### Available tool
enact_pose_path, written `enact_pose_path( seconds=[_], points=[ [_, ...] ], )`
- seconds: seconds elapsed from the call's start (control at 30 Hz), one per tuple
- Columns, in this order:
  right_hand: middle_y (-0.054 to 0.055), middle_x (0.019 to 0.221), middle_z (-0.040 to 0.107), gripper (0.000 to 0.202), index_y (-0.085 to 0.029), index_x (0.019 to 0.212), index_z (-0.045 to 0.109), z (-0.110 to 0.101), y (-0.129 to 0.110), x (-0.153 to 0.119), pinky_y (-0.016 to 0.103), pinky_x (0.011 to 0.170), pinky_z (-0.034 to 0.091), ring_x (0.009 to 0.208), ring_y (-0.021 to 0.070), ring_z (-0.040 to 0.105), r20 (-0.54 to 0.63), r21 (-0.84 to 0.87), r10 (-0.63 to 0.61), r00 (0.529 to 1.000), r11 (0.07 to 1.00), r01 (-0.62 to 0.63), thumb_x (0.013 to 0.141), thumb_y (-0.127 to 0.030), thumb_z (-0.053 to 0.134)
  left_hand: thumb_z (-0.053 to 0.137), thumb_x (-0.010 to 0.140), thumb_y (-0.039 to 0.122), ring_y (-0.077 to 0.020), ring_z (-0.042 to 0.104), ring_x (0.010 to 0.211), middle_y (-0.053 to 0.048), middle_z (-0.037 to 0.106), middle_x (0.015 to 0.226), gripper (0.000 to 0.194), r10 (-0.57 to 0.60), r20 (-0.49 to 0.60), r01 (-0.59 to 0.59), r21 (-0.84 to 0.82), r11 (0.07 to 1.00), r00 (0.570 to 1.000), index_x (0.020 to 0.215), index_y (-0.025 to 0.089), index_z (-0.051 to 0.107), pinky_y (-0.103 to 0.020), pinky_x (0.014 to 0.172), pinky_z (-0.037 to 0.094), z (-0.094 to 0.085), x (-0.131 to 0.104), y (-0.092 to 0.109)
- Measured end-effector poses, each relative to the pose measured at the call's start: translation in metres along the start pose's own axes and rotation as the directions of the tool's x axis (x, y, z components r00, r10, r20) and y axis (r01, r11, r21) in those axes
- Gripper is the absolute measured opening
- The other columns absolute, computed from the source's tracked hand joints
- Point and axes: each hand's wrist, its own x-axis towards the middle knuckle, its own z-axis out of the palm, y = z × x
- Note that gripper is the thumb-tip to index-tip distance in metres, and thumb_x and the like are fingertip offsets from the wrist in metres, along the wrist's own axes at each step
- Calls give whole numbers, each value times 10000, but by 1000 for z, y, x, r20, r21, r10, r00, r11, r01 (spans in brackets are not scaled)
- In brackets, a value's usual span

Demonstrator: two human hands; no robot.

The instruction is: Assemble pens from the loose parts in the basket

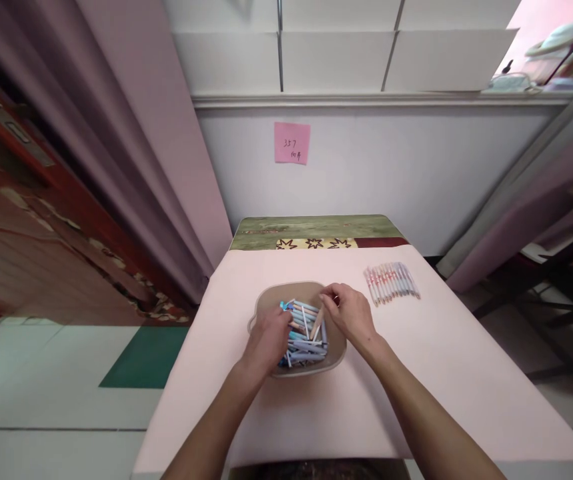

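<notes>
A beige plastic basket point(270, 295) stands on the table and holds many loose pens point(306, 348), mostly blue, lilac and white. My left hand point(267, 335) reaches over the basket's left side with its fingers curled down among the pens. What those fingers grip, if anything, is hidden. My right hand point(350, 312) is at the basket's right rim, thumb and forefinger pinched at the upper end of a beige pen point(317, 325), which leans over the other pens. To the right of the basket lies a row of pens point(391, 283), side by side, with clear and pale barrels.
A pink cloth point(286, 427) covers most of the table, with a green patterned strip point(316, 228) showing at the back. On the white wall hangs a pink note point(292, 143). A curtain point(166, 133) is at left, and dark furniture legs point(531, 300) stand at right.
</notes>
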Motion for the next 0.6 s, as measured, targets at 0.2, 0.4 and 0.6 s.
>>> enact_pose_path(
  seconds=[0.2, 0.4, 0.6],
  points=[
    [33, 860, 669, 169, -218, 882, 687, 11, 3, -16, 237, 731, 428, 785, 151, 621, 41, 8, -19, 999, 1000, 19, 884, -215, 518, 505, 824, 139, -284, 572, 991, -135, 676, 945, 174, 147, 162, -171, 144, 975, 976, 808, 158, 678, -426, 889, 405, 16, 4, 12],
    [61, 940, 667, 208, -197, 967, 662, -1, 7, -19, 273, 790, 474, 856, 172, 626, -188, 143, -67, 980, 985, 95, 888, -201, 470, 531, 797, 108, -234, 601, 1039, -60, 703, 1069, 279, 218, 99, -212, -72, 975, 971, 994, 231, 686, -378, 928, 418, -1, -7, -8],
    [68, 964, 669, 231, -189, 1023, 651, -12, -8, -19, 284, 785, 510, 870, 175, 631, -247, 284, -96, 964, 944, 167, 866, -189, 482, 478, 875, 242, -199, 642, 908, -59, 702, 970, 220, -94, -311, -9, -314, 949, 946, 945, 198, 682, -324, 823, 488, -20, -8, -5]
  ],
)
